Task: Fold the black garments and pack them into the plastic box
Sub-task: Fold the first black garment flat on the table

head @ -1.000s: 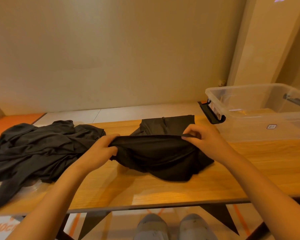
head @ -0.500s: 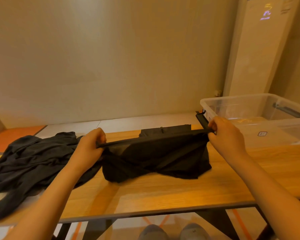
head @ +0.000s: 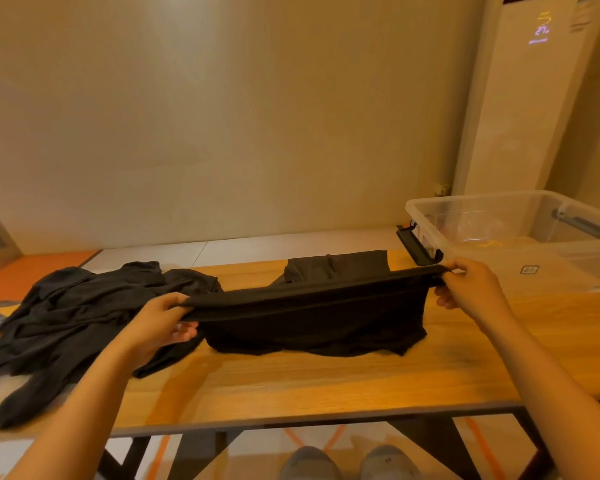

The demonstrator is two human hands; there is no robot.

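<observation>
Left hand (head: 160,320) and right hand (head: 471,285) each pinched one end of the top edge of the black garment (head: 312,323), fingers curled round the cloth. Over the last second the hands had drawn apart. The edge, slack and bunched before, was now taut, with the lower part draped on the table (head: 326,382) at centre. The right hand ended just beside the near-left corner of the plastic box (head: 568,268), far right.

Judgement: cloth straightened ready for folding, fold not begun. Unfolded pile (head: 77,313) at left. One folded piece (head: 336,268) lay beyond the held garment. No garment visible in the box.
</observation>
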